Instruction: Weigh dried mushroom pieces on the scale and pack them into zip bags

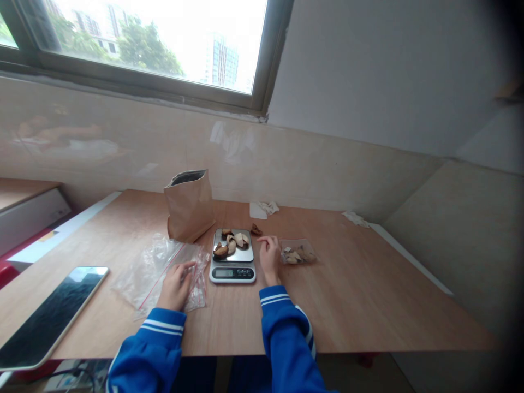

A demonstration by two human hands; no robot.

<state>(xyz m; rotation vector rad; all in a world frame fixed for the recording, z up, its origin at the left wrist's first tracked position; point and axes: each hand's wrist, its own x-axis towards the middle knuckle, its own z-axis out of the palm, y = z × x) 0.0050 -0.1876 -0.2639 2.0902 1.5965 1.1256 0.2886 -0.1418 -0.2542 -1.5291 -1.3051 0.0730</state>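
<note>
A small digital kitchen scale (232, 274) stands in the middle of the table, with several brown and cream pieces that look like dried mushrooms (231, 246) on its metal plate. My left hand (176, 285) rests over clear zip bags (158, 275) left of the scale, its fingers apart and gripping nothing visible. Just right of the scale is my right hand (270, 256), index finger stretched out to the left and nothing seen in it. One dark brown piece (256, 230) lies on the table beyond that finger. Beside the right hand is a small clear bag of similar pieces (298, 253).
An open brown paper bag (189, 206) stands behind the zip bags. A large tablet or phone (53, 316) lies at the left. Crumpled white tissue (268, 208) and another tissue (355, 219) lie along the tiled wall (319, 164). The wooden table (368, 305) ends near my sleeves.
</note>
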